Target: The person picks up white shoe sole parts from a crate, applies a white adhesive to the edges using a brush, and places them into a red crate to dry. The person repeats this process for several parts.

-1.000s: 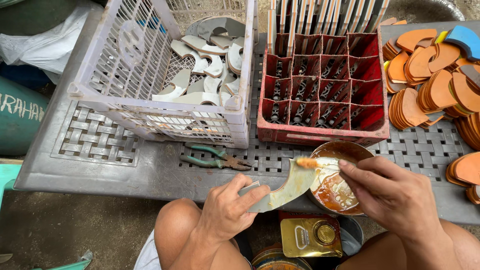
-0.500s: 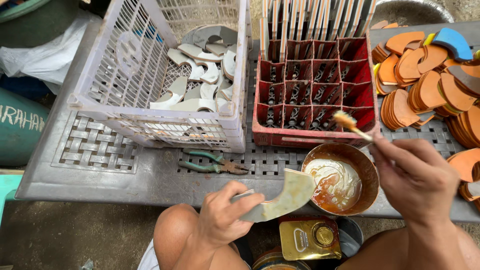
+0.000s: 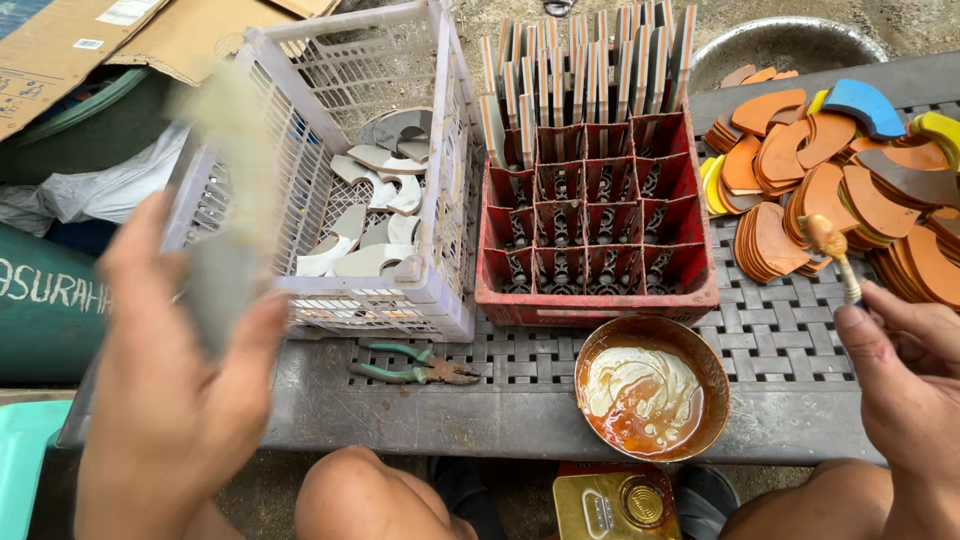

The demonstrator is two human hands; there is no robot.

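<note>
Here, the left hand (image 3: 170,400) grips a grey curved piece (image 3: 225,220), blurred, raised in front of the white crate (image 3: 445,200). The right hand (image 3: 905,390) pinches a brush (image 3: 835,255), its tip at twelve o'clock. The bowl (image 3: 652,400) of glue sits between them, at six o'clock from the red crate (image 3: 600,290). Pliers (image 3: 410,365) lie at nine o'clock from the bowl.

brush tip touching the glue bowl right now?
Apart. The head view shows the brush, held in the right hand, raised over the orange cut-outs, with bare grey table between it and the bowl.
</note>
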